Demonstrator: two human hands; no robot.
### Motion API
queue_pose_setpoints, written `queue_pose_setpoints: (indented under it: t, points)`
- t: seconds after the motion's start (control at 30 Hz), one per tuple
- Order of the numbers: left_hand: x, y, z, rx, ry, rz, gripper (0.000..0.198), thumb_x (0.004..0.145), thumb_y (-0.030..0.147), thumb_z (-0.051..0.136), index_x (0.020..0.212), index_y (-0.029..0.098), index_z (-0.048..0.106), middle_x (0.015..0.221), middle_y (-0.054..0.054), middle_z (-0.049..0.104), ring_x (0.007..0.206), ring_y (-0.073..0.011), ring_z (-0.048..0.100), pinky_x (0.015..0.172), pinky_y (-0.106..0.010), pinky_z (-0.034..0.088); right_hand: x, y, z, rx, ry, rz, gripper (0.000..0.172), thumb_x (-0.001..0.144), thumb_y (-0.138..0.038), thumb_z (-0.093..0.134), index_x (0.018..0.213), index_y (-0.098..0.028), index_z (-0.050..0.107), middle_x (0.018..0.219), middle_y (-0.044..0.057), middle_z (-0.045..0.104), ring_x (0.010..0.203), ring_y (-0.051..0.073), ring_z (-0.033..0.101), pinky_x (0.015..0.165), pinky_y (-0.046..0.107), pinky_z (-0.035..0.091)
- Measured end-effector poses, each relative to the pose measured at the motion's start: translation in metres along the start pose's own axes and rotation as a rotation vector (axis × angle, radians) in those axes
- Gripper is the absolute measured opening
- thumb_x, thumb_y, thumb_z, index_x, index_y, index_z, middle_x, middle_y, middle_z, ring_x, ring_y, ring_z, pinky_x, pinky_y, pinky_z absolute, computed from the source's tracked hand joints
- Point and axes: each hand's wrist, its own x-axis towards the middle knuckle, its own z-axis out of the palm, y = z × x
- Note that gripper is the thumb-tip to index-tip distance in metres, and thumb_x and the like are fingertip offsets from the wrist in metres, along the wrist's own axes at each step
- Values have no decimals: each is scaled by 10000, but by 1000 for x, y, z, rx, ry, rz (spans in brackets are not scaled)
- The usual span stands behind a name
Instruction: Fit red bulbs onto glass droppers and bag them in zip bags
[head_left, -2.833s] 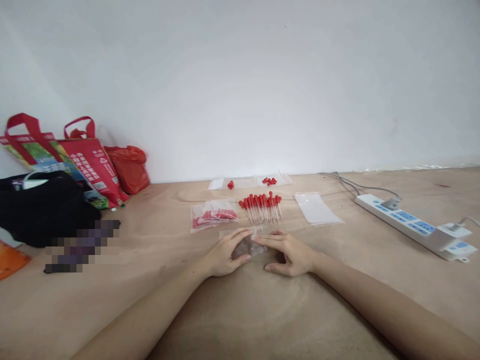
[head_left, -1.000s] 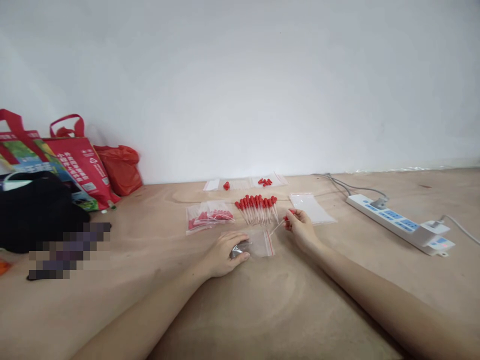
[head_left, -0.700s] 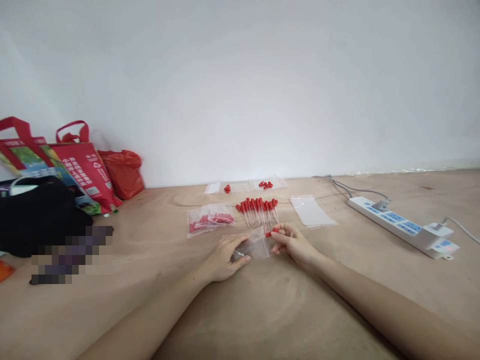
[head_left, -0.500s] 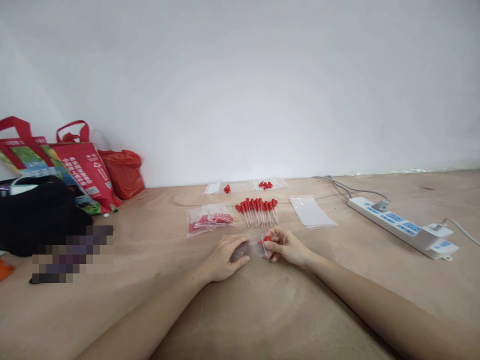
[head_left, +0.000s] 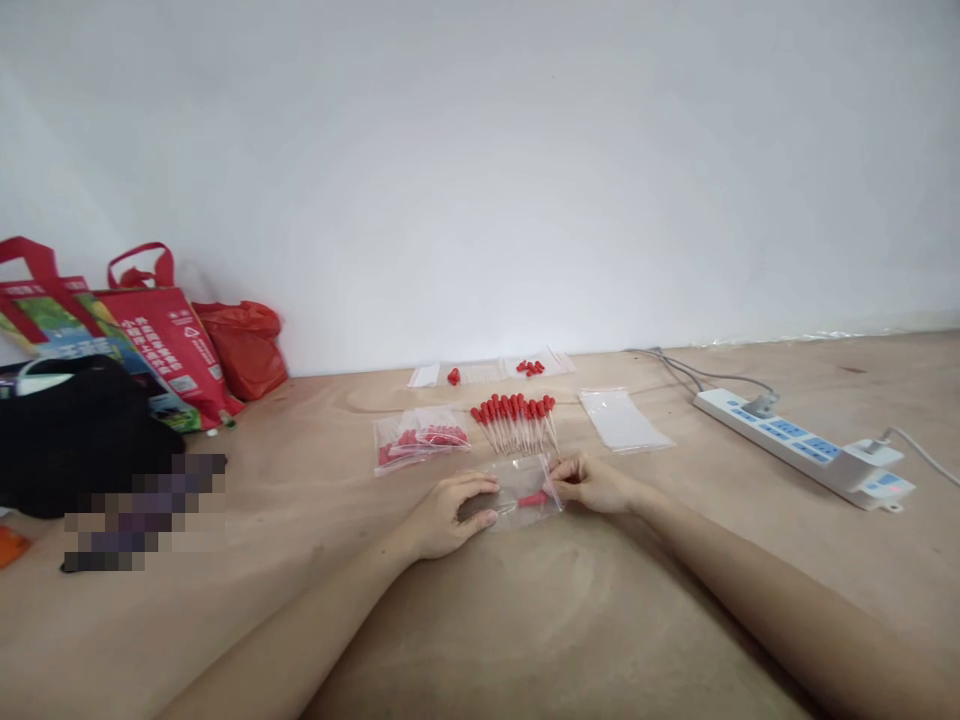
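Observation:
A clear zip-lock bag lies flat on the tabletop between my hands. Inside it is a dropper with a red rubber bulb toward the bag's mouth and a clear tube pointing left. My left hand holds the bag's left end between thumb and fingers. At the mouth on the right, my right hand pinches the upper part of the zip edge. Just beyond the bag, a row of red-bulbed droppers lies side by side. To their left are filled zip-lock bags with red bulbs showing through.
Flat empty bags lie right of the droppers. Loose red bulbs and clear tubes sit on plastic near the wall. A power strip with cords is at right. Shopping bags and a black bag stand at left.
The red bulb was between my right fingers at the bag's mouth; now the dropper lies inside. My right hand has let go of it and shifted slightly right onto the zip edge.

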Motion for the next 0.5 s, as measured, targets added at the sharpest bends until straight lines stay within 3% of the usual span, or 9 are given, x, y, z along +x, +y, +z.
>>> queue_pose_setpoints:
  t: [0.07, 0.23, 0.3, 0.4, 0.5]
  points:
    - [0, 0, 0, 1, -3, 0, 299, 781, 320, 516, 1056, 212, 564, 1139, -42, 565, 1088, -187, 479, 928, -334, 372, 5, 3, -10, -21, 68, 70, 273, 671, -382, 561, 550, -139, 582, 510, -25, 496, 461, 71, 409, 455, 202, 313]
    - [1, 0, 0, -7, -8, 19, 302, 785, 315, 511, 1063, 213, 570, 1153, -49, 555, 1095, -187, 475, 932, -332, 373, 37, 18, -35, -307, 595, 213, 124, 670, -253, 531, 643, -146, 589, 620, 5, 590, 576, 109, 523, 551, 204, 391]
    - [1, 0, 0, -14, -6, 20, 302, 782, 317, 514, 1060, 213, 572, 1146, -50, 559, 1092, -188, 478, 930, -335, 376, 55, 24, -41, -358, 679, 253, 147, 667, -235, 528, 752, -140, 602, 716, 36, 618, 659, 134, 553, 620, 222, 404]
    - [1, 0, 0, -24, -3, 23, 305, 783, 318, 515, 1060, 206, 574, 1145, -56, 559, 1085, -189, 484, 928, -334, 378, 82, 33, -46, -399, 764, 316, 317, 691, -278, 509, 947, -104, 576, 836, 106, 626, 786, 187, 568, 702, 268, 404]
    - [-1, -1, 1, -34, -5, 19, 311, 784, 317, 516, 1073, 212, 566, 1158, -56, 551, 1085, -188, 484, 926, -334, 378, 102, 40, -48, -413, 792, 357, 376, 694, -316, 503, 987, -89, 567, 917, 153, 617, 864, 225, 565, 734, 295, 399]
